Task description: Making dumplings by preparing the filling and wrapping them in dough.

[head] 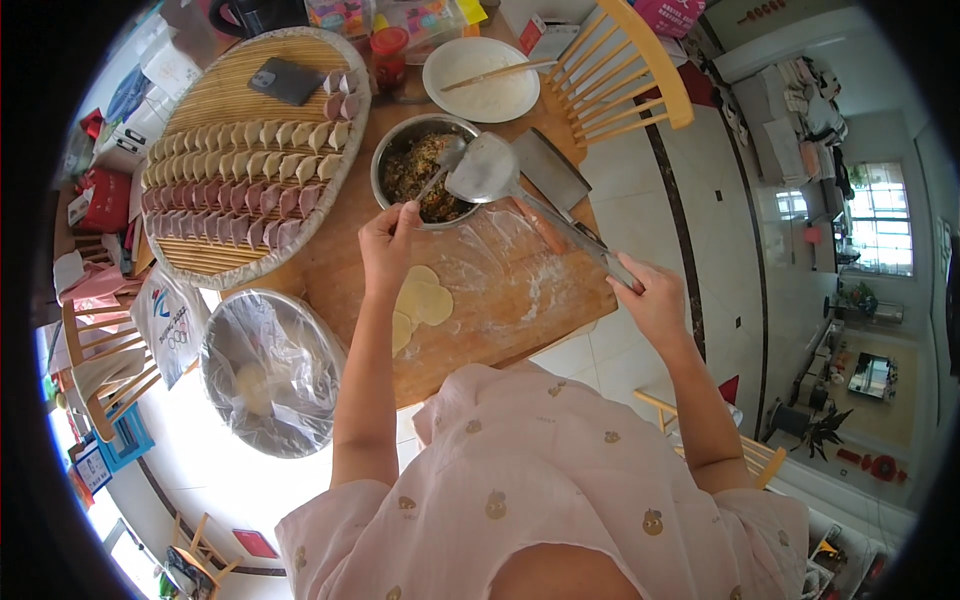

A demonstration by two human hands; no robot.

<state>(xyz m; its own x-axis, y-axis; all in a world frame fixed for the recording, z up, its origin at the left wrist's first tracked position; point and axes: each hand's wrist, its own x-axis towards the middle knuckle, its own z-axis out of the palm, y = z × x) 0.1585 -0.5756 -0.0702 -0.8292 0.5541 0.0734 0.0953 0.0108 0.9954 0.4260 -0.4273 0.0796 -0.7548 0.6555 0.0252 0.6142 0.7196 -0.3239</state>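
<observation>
My left hand grips the handle of a metal spoon, its bowl over a steel bowl of chopped filling. My right hand holds a metal spatula by its long handle. The spatula's wide blade hangs over the right side of the bowl, close to the spoon. Several round dough wrappers lie partly overlapping on the floured wooden board, nearer to me than the bowl. Rows of pale and pink dumplings stand on a round woven tray at the left.
A cleaver lies right of the bowl, near a rolling pin. Behind stand a white bowl of flour with a stick across it and a red-lidded jar. A phone rests on the tray. A plastic-covered basin is at left.
</observation>
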